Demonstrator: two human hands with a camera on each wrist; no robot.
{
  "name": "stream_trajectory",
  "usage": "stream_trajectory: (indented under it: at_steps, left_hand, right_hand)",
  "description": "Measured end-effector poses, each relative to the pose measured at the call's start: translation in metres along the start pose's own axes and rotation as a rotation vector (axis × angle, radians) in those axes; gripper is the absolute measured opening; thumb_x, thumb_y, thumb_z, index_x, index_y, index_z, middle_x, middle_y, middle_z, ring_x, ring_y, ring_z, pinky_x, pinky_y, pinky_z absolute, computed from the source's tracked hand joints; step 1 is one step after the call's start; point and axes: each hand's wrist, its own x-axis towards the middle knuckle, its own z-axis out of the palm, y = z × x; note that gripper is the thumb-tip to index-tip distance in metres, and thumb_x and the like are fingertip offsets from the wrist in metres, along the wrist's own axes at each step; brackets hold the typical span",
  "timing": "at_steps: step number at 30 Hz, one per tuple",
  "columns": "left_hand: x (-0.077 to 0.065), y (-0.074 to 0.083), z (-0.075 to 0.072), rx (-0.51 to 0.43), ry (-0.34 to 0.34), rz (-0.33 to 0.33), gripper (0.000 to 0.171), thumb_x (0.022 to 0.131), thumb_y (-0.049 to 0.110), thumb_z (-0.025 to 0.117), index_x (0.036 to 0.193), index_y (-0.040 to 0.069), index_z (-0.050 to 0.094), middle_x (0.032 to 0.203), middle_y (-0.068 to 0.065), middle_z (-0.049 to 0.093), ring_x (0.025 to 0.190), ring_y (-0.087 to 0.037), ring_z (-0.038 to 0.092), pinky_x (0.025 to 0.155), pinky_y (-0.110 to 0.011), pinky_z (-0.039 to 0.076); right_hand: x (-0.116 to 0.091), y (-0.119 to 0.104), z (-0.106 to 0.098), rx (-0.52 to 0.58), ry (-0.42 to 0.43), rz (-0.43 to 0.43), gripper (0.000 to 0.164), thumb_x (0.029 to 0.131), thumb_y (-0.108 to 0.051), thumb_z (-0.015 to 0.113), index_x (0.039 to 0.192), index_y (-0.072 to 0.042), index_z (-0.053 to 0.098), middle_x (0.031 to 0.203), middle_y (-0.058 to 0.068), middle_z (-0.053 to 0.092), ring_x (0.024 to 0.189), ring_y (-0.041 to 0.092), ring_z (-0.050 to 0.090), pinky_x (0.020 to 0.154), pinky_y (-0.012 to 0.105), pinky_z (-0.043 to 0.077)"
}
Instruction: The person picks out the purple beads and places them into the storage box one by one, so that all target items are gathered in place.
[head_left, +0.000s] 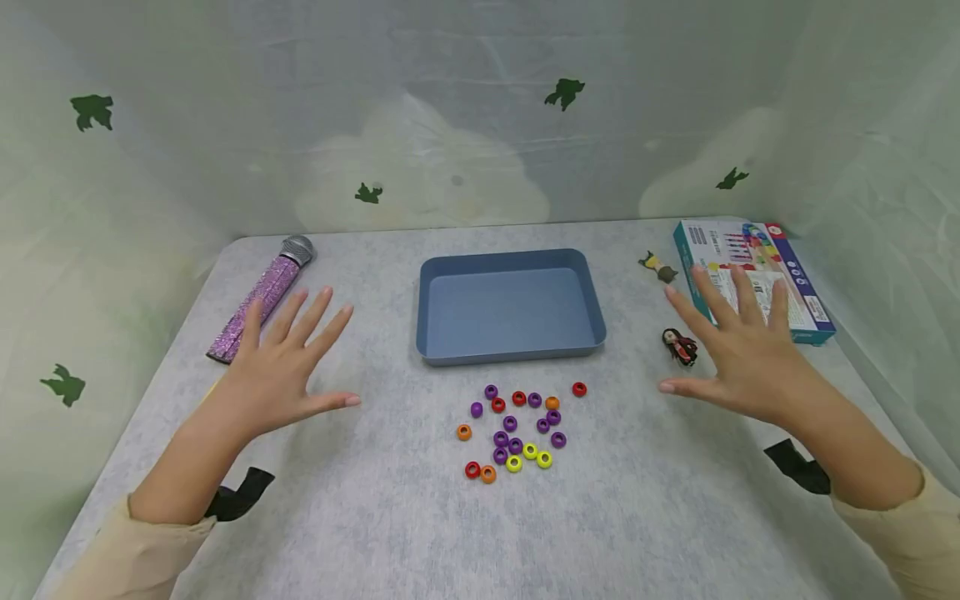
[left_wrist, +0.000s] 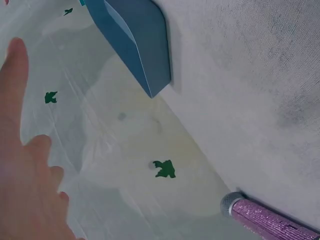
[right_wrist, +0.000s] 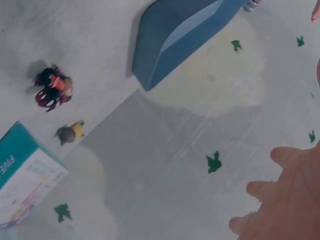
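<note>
Both hands are held up over the table with fingers spread and nothing in them. On the left, my left hand (head_left: 279,372) is nearest a glittery pink microphone (head_left: 258,304), which it partly overlaps in the head view. My right hand (head_left: 750,367) hovers at the right, close to a small dark-haired figurine (head_left: 680,347) and overlapping a boxed set (head_left: 757,275). Between the hands sits a shallow blue-grey tray (head_left: 510,357) with a bare inside. In front of it lie several loose beads (head_left: 510,423) in purple, red, orange and yellow.
A second small figurine (head_left: 658,267), yellow and grey, lies beside the box. Pale curtain walls (head_left: 465,125) with green leaf-like cutouts (head_left: 566,93) close off the back and both sides of the table. A black strap (head_left: 242,495) hangs at the left wrist.
</note>
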Motion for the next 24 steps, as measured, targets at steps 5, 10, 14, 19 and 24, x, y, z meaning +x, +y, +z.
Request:
stream_trajectory:
  at_steps: [5,10,14,19,24]
  left_hand:
    - [0.010,-0.003,0.002,-0.038,0.115,0.078,0.100,0.059,0.073,0.042,0.135,0.018,0.005,0.138,-0.008,-0.002,0.123,-0.026,-0.004,0.095,-0.052,-0.008]
    - [0.029,-0.003,0.015,-0.155,0.261,0.170,0.100,0.062,0.071,0.041,0.134,0.010,0.009,0.137,-0.013,0.002,0.123,-0.029,0.003,0.098,-0.048,0.003]
    - [0.046,0.002,0.034,-0.315,0.313,0.180,0.100,0.064,0.064,0.049,0.134,0.006,0.008,0.137,-0.013,0.004,0.123,-0.027,0.007,0.099,-0.043,0.009]
    - [0.062,0.013,0.061,-0.582,0.171,0.000,0.101,0.064,0.054,0.059,0.134,0.015,-0.004,0.138,0.001,-0.005,0.124,-0.018,0.002,0.100,-0.038,0.012]
    - [0.071,0.020,0.082,-0.835,0.024,-0.190,0.097,0.066,0.053,0.059,0.132,0.025,-0.007,0.137,0.008,-0.005,0.123,-0.014,0.002,0.099,-0.044,0.014]
  right_hand:
    - [0.001,-0.011,-0.004,0.090,0.089,-0.091,0.102,0.059,-0.065,0.054,0.135,-0.021,0.001,0.137,0.007,-0.009,0.119,0.033,-0.016,0.090,0.055,-0.016]
    - [0.003,-0.030,0.004,0.270,0.198,-0.196,0.097,0.063,-0.056,0.059,0.134,-0.012,0.010,0.137,0.009,0.001,0.122,0.031,-0.003,0.097,0.051,0.000]
    - [0.002,-0.050,0.022,0.500,0.197,-0.249,0.086,0.068,-0.044,0.061,0.132,-0.007,0.018,0.136,0.009,0.011,0.121,0.026,0.011,0.096,0.047,0.019]
    - [-0.001,-0.075,0.051,0.768,0.085,-0.221,0.073,0.072,-0.032,0.062,0.131,-0.011,0.023,0.132,0.005,0.021,0.119,0.020,0.020,0.091,0.043,0.030]
    - [-0.001,-0.093,0.082,1.006,0.042,-0.233,0.056,0.073,-0.026,0.061,0.122,-0.009,0.038,0.120,0.005,0.039,0.107,0.019,0.038,0.085,0.034,0.039]
